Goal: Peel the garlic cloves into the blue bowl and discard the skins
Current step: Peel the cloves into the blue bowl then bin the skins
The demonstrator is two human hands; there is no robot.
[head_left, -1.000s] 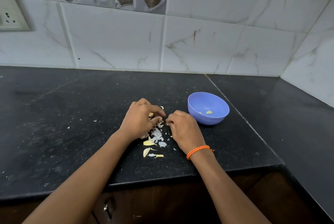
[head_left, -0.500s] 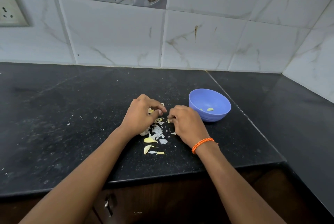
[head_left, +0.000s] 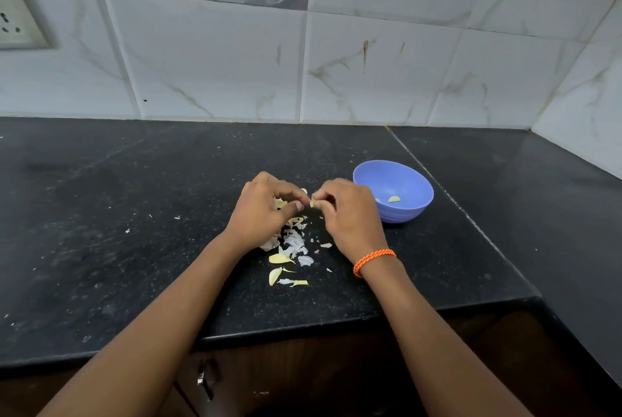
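- Lifted and drawn closer since the earlier frames – both hands now off the counter [head_left: 134,214], fingertips nearly meeting over the skins [head_left: 292,245].
- Partly done, at a guess: a couple of peeled cloves [head_left: 393,199] lying in the bowl [head_left: 409,211], right of the hands and just beside the right one.
- Left to do: finish the clove now in hand, peel whatever remains, then clear the skins – none discarded yet, all scattered near the hands.
- Two or three yellowish pieces [head_left: 278,259] at the near edge of the pile; unpeeled cloves or thick skins, cannot tell.
- Left hand [head_left: 262,214]: fingers curled, thumb and forefinger pinched at something pale, most likely a skin or a clove.
- Right hand [head_left: 350,214]: fingers curled, tips pinching a small clove [head_left: 312,203] between the two hands.
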